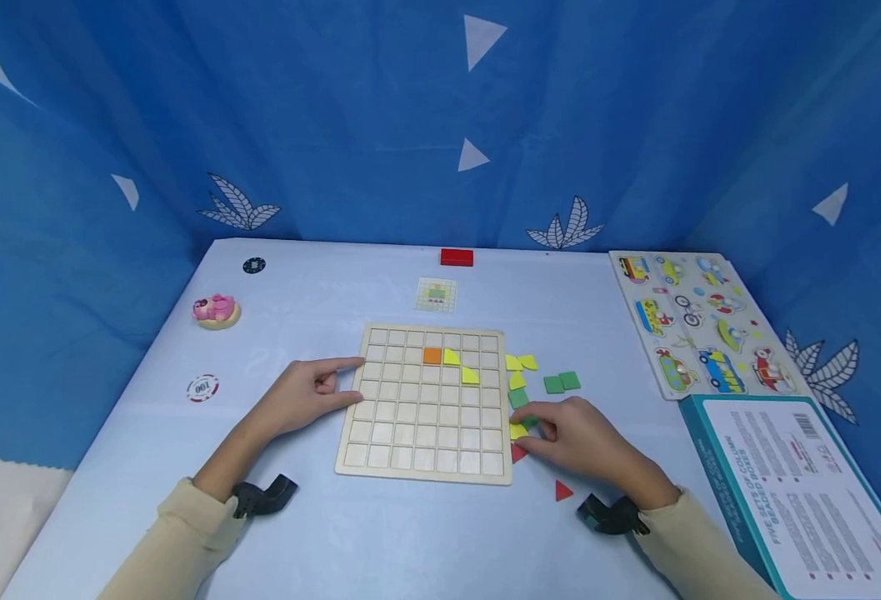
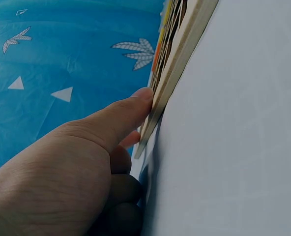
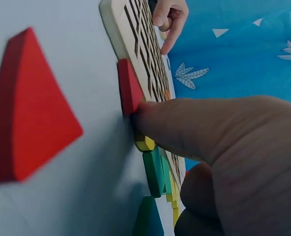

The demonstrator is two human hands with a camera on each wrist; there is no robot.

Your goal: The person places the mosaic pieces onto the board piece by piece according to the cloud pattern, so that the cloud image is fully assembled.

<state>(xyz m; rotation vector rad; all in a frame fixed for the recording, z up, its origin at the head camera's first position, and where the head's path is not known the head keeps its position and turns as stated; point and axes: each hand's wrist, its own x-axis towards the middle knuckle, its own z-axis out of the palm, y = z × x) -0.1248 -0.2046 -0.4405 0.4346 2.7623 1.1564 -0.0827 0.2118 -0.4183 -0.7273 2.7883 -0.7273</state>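
A wooden grid board (image 1: 425, 458) lies on the table. One orange square tile (image 1: 432, 356) and two yellow quarter-circle tiles (image 1: 451, 357) sit in its cells. My left hand (image 1: 308, 392) rests thumb and index fingertips on the board's left edge, other fingers curled. At the board's right edge, my right hand (image 1: 578, 433) pinches a yellow quarter-circle tile (image 1: 517, 431) between thumb and index finger. A red triangle tile (image 3: 128, 88) lies right beside that thumb, against the board. Another red triangle (image 3: 42, 113) lies nearer the wrist.
More yellow quarter-circles (image 1: 516, 381) and green squares (image 1: 563, 382) lie right of the board. Behind it are a small pattern card (image 1: 436, 295) and a red block (image 1: 457, 257). A picture puzzle (image 1: 695, 325) and boxed set (image 1: 800, 483) occupy the right; a pink figurine (image 1: 216, 309) and chips (image 1: 203, 387), the left.
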